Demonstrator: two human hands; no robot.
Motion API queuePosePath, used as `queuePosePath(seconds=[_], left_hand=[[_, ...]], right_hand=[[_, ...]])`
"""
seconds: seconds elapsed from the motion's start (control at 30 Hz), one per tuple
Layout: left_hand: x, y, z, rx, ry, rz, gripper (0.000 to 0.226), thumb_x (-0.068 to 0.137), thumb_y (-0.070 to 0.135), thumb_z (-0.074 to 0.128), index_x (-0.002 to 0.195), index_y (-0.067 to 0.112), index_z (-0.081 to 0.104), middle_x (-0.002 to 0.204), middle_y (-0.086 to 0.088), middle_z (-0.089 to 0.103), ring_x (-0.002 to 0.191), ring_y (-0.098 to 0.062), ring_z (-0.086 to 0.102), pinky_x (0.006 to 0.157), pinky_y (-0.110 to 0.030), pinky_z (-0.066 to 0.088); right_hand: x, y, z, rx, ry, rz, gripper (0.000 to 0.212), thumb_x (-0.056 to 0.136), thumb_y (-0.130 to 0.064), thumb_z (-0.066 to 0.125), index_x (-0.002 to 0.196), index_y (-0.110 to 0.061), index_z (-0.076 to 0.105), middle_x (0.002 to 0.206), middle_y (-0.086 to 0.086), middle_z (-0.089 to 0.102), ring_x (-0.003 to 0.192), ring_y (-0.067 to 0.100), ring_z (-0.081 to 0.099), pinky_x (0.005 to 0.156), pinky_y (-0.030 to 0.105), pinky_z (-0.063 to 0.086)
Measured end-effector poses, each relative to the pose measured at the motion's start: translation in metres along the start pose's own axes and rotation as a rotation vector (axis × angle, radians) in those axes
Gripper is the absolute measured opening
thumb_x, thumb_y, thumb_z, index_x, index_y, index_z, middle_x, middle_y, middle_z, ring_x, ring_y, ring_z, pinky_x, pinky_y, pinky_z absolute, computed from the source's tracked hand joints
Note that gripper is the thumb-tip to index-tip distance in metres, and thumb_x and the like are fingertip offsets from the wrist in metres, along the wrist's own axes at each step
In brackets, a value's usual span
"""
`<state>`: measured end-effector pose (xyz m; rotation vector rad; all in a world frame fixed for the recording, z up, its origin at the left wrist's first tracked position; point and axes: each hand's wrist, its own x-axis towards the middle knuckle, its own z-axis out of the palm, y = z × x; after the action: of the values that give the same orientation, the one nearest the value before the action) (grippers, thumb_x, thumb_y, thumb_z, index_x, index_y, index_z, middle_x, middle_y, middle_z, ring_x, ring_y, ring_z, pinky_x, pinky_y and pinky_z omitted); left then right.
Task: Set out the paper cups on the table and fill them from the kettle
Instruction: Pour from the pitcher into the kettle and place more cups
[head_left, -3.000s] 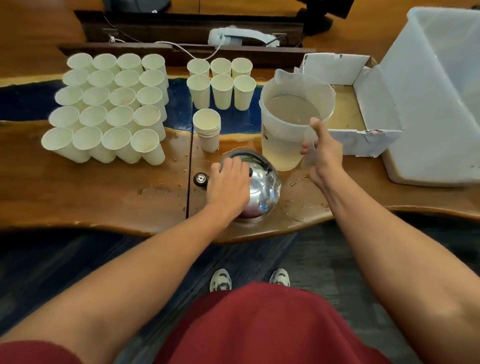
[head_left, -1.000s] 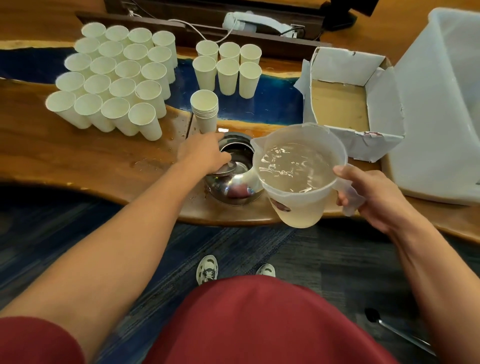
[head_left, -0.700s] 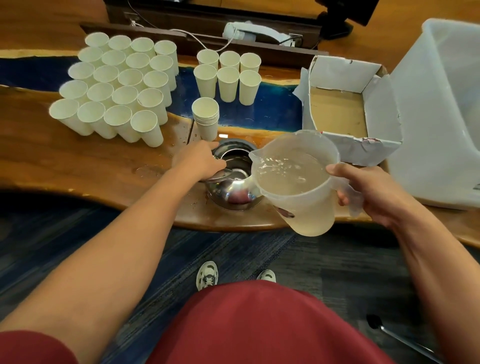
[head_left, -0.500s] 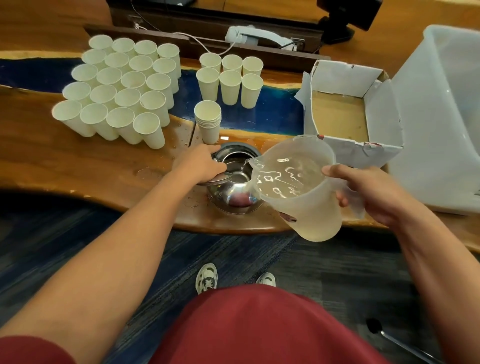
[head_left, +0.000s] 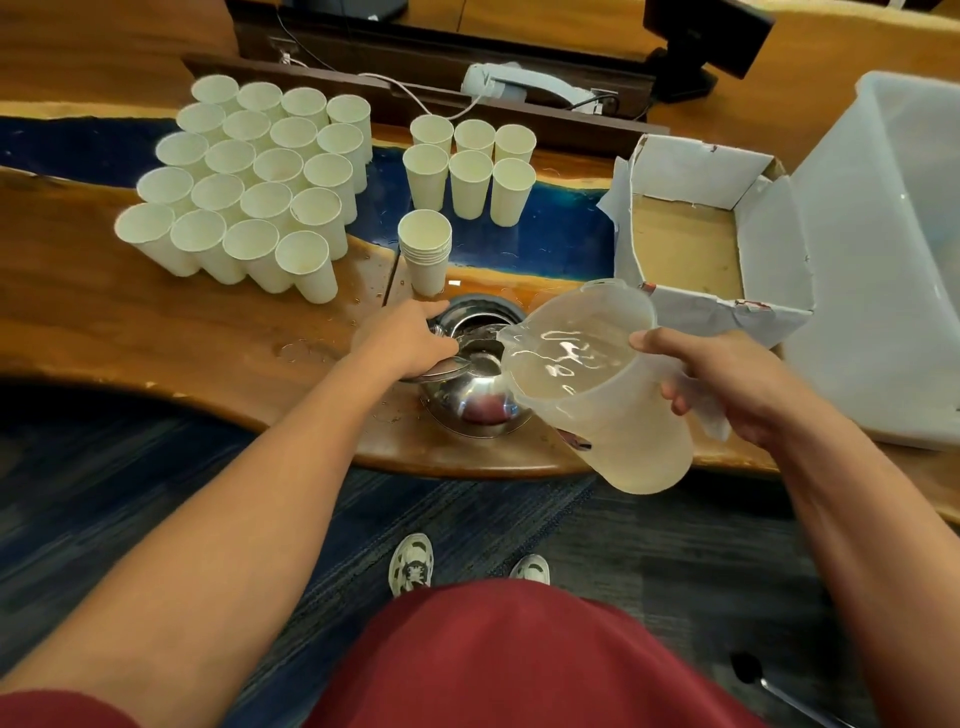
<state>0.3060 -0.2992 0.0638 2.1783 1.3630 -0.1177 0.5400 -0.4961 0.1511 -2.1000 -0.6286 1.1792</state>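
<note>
The steel kettle (head_left: 475, 384) sits at the near edge of the wooden table (head_left: 156, 322), its mouth open and facing up, and everything here turns on how the plastic jug (head_left: 597, 384) lies against that mouth: the jug hangs just to the right of the kettle and above it, tipped leftward so its spout sits over the right side of the opening, with the water inside already slanting toward the spout. Whether any water is falling yet cannot be told. The right hand (head_left: 727, 384) is wrapped closed around the jug's handle on the side away from the kettle, thumb lying along the rim. The left hand (head_left: 410, 338) rests on the kettle's left side, fingers curled down around what looks like the lid (head_left: 441, 366), held tilted aside at the rim; the exact pinch is hidden under the hand. Beyond the kettle stands a short stack of nested cups (head_left: 425, 252), close behind its far rim; a big block of paper cups (head_left: 249, 192) lies beyond and left of the kettle, and a smaller group of six cups (head_left: 470, 169) straight beyond it. The likely next move is more leftward tilt of the jug.
</note>
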Motion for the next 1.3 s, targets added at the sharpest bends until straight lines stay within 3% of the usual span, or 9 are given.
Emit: queuePosePath(seconds=[0.5, 0.7, 0.87, 1.3], left_hand=[[0.001, -0.003, 0.003, -0.043, -0.001, -0.020, 0.064, 0.086, 0.044, 0.061, 0.146, 0.046, 0.040, 0.142, 0.003, 0.055, 0.119, -0.025, 0.056, 0.094, -0.039, 0.051], [0.000, -0.004, 0.004, -0.041, 0.008, -0.034, 0.064, 0.085, 0.044, 0.061, 0.145, 0.047, 0.039, 0.141, 0.004, 0.056, 0.120, -0.025, 0.056, 0.093, -0.039, 0.051], [0.000, -0.003, 0.004, -0.044, 0.012, -0.033, 0.064, 0.086, 0.043, 0.062, 0.145, 0.047, 0.039, 0.140, 0.003, 0.057, 0.119, -0.026, 0.056, 0.093, -0.040, 0.051], [0.001, -0.006, 0.005, -0.052, 0.005, -0.025, 0.065, 0.085, 0.044, 0.062, 0.146, 0.047, 0.039, 0.140, 0.004, 0.056, 0.119, -0.024, 0.056, 0.093, -0.040, 0.051]], right_hand=[[0.015, -0.007, 0.002, -0.142, -0.008, 0.008, 0.063, 0.068, -0.068, 0.074, 0.102, -0.015, 0.072, 0.071, 0.010, 0.068, 0.062, 0.022, 0.055, 0.073, 0.044, 0.047], [0.015, -0.013, 0.004, -0.197, 0.010, 0.012, 0.055, 0.078, -0.063, 0.071, 0.102, -0.014, 0.070, 0.079, 0.011, 0.069, 0.064, 0.021, 0.055, 0.069, 0.039, 0.046], [0.016, -0.018, 0.005, -0.224, 0.026, 0.002, 0.056, 0.076, -0.064, 0.071, 0.099, -0.013, 0.070, 0.074, 0.009, 0.069, 0.063, 0.022, 0.055, 0.069, 0.041, 0.045], [0.010, -0.034, 0.011, -0.304, 0.034, -0.023, 0.051, 0.084, -0.060, 0.066, 0.101, -0.012, 0.066, 0.084, 0.010, 0.067, 0.069, 0.023, 0.058, 0.071, 0.037, 0.047]])
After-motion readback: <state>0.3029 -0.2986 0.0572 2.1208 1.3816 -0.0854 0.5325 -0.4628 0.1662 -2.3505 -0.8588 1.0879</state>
